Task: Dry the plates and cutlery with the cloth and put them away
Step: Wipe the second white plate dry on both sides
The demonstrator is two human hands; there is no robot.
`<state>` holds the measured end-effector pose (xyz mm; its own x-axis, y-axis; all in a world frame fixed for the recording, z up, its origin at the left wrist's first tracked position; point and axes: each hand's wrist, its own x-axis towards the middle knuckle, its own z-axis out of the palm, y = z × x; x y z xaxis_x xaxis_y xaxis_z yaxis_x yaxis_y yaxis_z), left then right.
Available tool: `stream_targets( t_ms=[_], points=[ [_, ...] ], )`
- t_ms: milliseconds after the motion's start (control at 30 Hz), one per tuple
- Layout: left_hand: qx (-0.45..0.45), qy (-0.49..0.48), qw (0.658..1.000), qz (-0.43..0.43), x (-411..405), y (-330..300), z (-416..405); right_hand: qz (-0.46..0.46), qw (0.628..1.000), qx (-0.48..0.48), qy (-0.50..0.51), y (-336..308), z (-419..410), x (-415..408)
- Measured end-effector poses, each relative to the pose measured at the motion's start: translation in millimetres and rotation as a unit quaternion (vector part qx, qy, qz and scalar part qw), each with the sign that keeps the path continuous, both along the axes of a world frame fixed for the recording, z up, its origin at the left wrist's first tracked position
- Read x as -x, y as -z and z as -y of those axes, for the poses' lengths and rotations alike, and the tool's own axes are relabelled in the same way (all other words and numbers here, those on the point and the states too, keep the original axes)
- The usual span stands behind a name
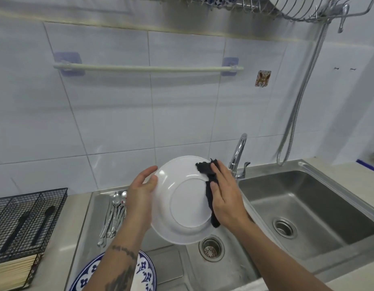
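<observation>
A white plate [182, 198] is held above the sink with its underside facing me. My left hand [140, 196] grips its left rim, thumb on the near face and fingers behind. My right hand [226, 194] presses a dark cloth [209, 185] flat against the plate's right side with straight fingers; the cloth hangs down past the rim. Several spoons and other cutlery [114, 215] lie on the steel drainboard left of the plate. A blue-and-white patterned plate [146, 271] sits below my left forearm.
A black wire cutlery basket [24, 223] holding chopsticks stands on the counter at left. The double steel sink [308, 206] with a faucet [238, 156] lies to the right. A wire dish rack [287, 7] hangs overhead, and a towel bar [148, 68] crosses the tiled wall.
</observation>
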<state>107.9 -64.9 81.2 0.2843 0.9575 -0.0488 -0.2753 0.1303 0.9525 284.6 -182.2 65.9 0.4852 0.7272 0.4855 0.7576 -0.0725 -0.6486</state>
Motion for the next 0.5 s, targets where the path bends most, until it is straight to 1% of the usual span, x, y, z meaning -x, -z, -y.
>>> stream_targets(
  t_ms=[100, 200, 367, 433, 500],
  points=[
    [-0.066, 0.033, 0.996, -0.047, -7.0, -8.5, 8.5, 0.048, 0.998, 0.025, -0.026, -5.9, -5.5, 5.2],
    [-0.104, 0.075, 0.99, -0.064, -13.6, -11.4, 14.6, 0.09, 0.994, 0.044, -0.044, -14.3, -12.6, 9.5],
    [-0.174, 0.103, 0.974, -0.103, -13.1, -9.0, 5.4, 0.194, 0.976, 0.097, -0.022, -23.9, -13.6, 13.2],
    [-0.203, 0.115, 0.964, -0.13, -11.9, -9.5, 0.9, 0.214, 0.971, 0.101, -0.021, -20.8, -10.6, 17.8],
    [-0.228, 0.121, 0.953, -0.158, -11.9, -8.4, -3.9, 0.213, 0.973, 0.086, -0.012, -13.9, -7.8, 22.4]
  ],
)
